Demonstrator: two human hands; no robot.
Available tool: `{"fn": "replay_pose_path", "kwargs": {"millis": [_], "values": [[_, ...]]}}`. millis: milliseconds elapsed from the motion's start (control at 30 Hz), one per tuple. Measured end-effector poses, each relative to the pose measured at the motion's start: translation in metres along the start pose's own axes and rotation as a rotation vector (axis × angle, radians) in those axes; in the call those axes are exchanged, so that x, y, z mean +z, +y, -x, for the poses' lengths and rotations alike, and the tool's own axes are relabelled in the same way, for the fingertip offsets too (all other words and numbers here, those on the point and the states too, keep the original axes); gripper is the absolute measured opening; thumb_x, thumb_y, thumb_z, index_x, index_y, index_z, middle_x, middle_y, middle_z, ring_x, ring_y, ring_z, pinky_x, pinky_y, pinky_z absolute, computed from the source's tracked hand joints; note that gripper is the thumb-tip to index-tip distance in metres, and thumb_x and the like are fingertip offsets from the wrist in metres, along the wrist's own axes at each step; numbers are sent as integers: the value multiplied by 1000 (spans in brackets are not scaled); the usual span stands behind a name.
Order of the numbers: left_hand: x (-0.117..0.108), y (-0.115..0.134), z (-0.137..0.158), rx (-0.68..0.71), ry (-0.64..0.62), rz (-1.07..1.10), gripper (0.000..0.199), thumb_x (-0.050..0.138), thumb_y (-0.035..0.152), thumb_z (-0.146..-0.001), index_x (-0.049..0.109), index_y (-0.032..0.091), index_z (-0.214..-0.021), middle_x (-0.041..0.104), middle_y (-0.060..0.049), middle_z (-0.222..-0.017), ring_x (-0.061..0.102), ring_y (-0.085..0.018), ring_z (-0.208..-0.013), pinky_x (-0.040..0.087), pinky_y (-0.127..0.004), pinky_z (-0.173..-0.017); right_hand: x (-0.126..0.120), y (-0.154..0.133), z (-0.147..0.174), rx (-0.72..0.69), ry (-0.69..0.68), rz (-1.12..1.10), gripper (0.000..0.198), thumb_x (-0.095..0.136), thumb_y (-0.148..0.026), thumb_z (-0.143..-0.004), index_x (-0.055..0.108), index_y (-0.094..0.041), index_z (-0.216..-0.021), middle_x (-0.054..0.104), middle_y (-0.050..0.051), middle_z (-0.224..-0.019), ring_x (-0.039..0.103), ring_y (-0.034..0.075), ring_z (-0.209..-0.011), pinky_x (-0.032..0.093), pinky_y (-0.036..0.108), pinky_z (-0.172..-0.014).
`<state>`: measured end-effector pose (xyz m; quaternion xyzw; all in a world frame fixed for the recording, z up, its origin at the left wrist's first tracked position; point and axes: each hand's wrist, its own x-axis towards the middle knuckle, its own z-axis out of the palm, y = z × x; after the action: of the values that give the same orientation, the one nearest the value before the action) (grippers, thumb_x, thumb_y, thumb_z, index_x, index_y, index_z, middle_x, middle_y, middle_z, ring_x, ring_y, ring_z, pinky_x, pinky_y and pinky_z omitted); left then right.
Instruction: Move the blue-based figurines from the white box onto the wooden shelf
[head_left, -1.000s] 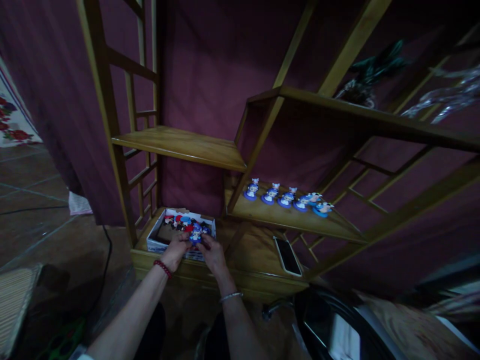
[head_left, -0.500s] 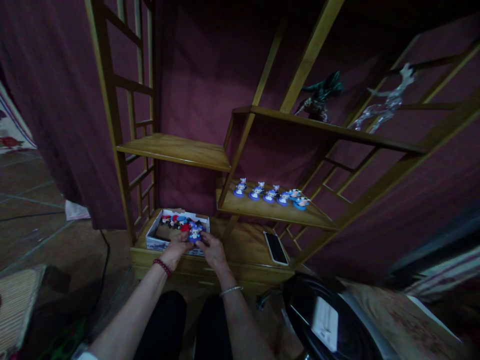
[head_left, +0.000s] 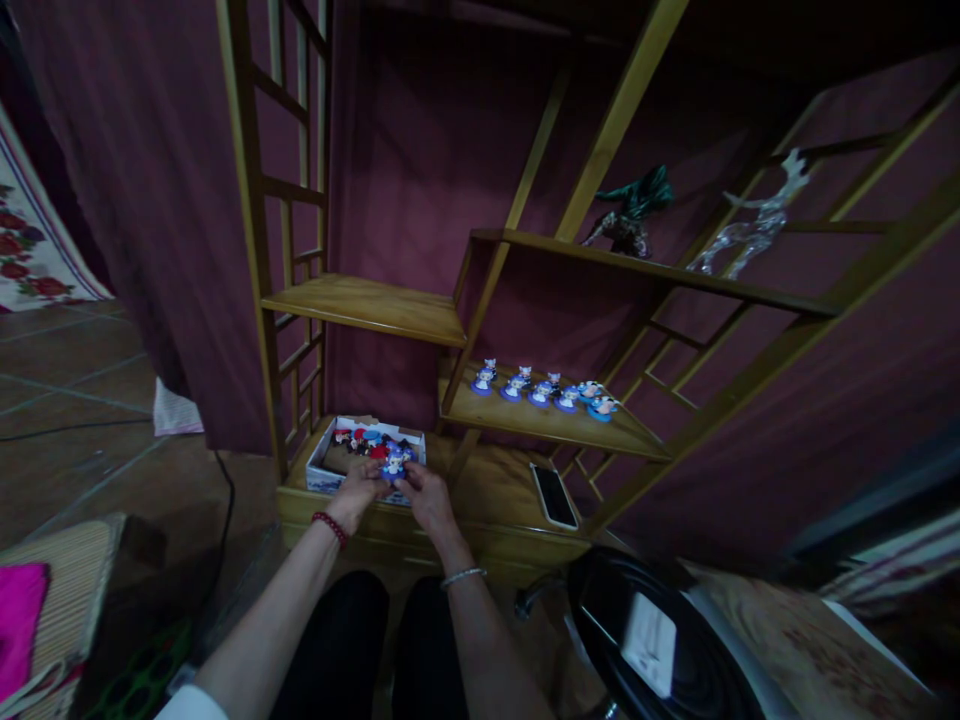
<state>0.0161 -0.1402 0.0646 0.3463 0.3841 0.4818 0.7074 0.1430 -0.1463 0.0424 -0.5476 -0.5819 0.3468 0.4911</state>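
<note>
A small purple-and-white figurine (head_left: 394, 462) is held upright between my two hands, above the front right of a cardboard box (head_left: 324, 481). My left hand (head_left: 361, 490) grips it from the left with its fingertips. From the right, my right hand (head_left: 426, 494) pinches its base. Inside the box lie several more figurines (head_left: 367, 440) in red, blue and black, partly hidden by the one I hold. On the middle shelf (head_left: 540, 424), several similar figurines (head_left: 541, 391) stand in rows, purple-based ones to the left and blue-based ones at the right end.
A phone (head_left: 555, 496) lies on the cabinet's lower board, right of my hands. Higher up stand a green figure (head_left: 634, 212) and a clear deer-like ornament (head_left: 761, 225). An upper left shelf (head_left: 367, 308) overhangs the box. A black coiled item (head_left: 667, 630) sits at lower right.
The view has shifted slightly left, so the scene sits a little further right. Both hands still hold the figurine over the box's front edge, with little other movement.
</note>
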Motion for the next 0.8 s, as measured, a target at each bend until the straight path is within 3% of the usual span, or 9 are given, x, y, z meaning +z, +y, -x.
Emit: {"fn": "replay_pose_path", "kwargs": {"millis": [267, 633, 800], "values": [[3, 8, 8, -1, 54, -29, 33, 67, 3, -48, 58, 12, -78, 60, 0, -62, 55, -10, -57, 43, -24, -63, 2, -5, 1, -4, -16, -80, 31, 59, -17, -64, 60, -18, -95, 68, 2, -88, 63, 17, -81, 49, 32, -79], [8, 2, -1, -18, 86, -52, 37, 65, 2, -53, 57, 11, -88, 54, 4, -55, 54, -9, -55, 46, -26, -65, -11, -12, 2, -28, -33, -29, 32, 59, -17, -65, 59, -17, -96, 66, 3, -91, 62, 16, -83, 48, 30, -80], [11, 0, -2, -1, 34, -57, 37, 64, 3, -56, 57, 11, -92, 55, 3, -56, 55, -10, -57, 47, -27, -66, -18, -17, 3, -47, -43, -25, 33, 59, -16, -64, 59, -19, -97, 66, 2, -94, 62, 16, -85, 48, 31, -81]]}}
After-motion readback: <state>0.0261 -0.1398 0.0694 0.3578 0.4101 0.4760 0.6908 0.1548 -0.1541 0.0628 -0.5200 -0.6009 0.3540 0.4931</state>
